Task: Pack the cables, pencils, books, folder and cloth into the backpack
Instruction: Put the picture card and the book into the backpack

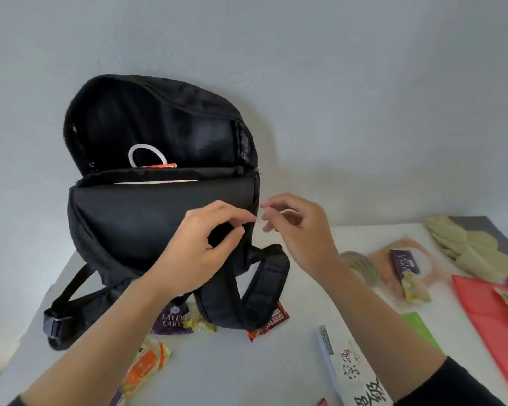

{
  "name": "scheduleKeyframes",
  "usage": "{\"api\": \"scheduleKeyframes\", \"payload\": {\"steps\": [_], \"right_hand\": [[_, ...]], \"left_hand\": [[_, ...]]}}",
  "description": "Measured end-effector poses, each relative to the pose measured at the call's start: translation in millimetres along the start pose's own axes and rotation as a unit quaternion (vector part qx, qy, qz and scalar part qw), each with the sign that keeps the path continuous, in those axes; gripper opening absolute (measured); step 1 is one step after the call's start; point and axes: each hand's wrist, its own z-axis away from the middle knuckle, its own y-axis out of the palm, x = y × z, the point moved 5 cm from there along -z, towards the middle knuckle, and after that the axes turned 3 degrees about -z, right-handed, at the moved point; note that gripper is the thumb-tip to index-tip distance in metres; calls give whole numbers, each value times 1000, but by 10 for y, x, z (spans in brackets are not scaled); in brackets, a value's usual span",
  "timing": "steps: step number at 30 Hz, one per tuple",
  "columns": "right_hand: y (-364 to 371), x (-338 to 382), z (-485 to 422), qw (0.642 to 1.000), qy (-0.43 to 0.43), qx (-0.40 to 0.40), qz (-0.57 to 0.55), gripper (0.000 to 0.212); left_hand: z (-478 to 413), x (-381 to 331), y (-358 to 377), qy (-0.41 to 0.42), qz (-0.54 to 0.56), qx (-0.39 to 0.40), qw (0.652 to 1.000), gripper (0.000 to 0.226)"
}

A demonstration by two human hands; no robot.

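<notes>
Black backpack stands upright at the left end of the white table, leaning back on the wall, main compartment unzipped and gaping. Inside it you can see a white cable loop and the red pencils poking up, plus a thin white edge tucked in the sleeve in front (book or paper, can't tell). A few snack packets lie around its base.

The left hand is on the bag's back panel near its right edge, fingers curled with thumb and forefinger close together; I honestly can't tell if it's pinching anything. The right hand hovers just beside that edge, fingers loosely bent, holding nothing.

Further right, all lying on the table: a book, then the red folder, with the pale cloth behind it.
</notes>
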Motion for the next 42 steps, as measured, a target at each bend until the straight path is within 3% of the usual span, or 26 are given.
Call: {"api": "scheduleKeyframes", "payload": {"steps": [2,7,10,13,15,17,19,24,29,34,37,39,42], "right_hand": [[-319,-142,158,999,40,4,14,13],[-932,-673,621,979,136,96,115,17],[-1145,-953,914,943,166,198,210,7],[-1357,-1214,1152,879,201,298,313,53],[-1412,-1384,1268,841,209,366,338,88],[-1427,-1513,1319,813,174,412,373,101],[-1425,-1570,1308,803,146,427,389,98],[-1354,-1650,1173,781,155,464,388,95],[-1318,-1717,1119,750,148,507,398,99],[-1374,-1714,1182,780,104,495,368,95],[-1428,-1681,1128,808,85,473,341,72],[-1491,-1628,1050,837,82,449,303,53],[-1634,-1577,892,870,91,396,279,65]], "left_hand": [[28,-192,258,-2,45,42,998,22],[123,-437,898,-7,19,60,998,19],[220,-460,1342,-67,67,162,982,17],[372,-422,1844,-121,-15,317,940,33],[446,-463,2072,-126,-67,364,921,48],[482,-533,2242,-137,-96,381,909,62],[487,-555,2355,-160,-115,389,900,69],[452,-476,2433,-245,-94,386,885,59],[378,-510,2477,-265,-117,402,869,62],[383,-536,2486,-251,-125,408,869,59],[375,-570,2435,-254,-91,387,882,51],[313,-628,2361,-249,-65,347,902,41],[125,-735,2151,-240,-12,213,947,19]]}}
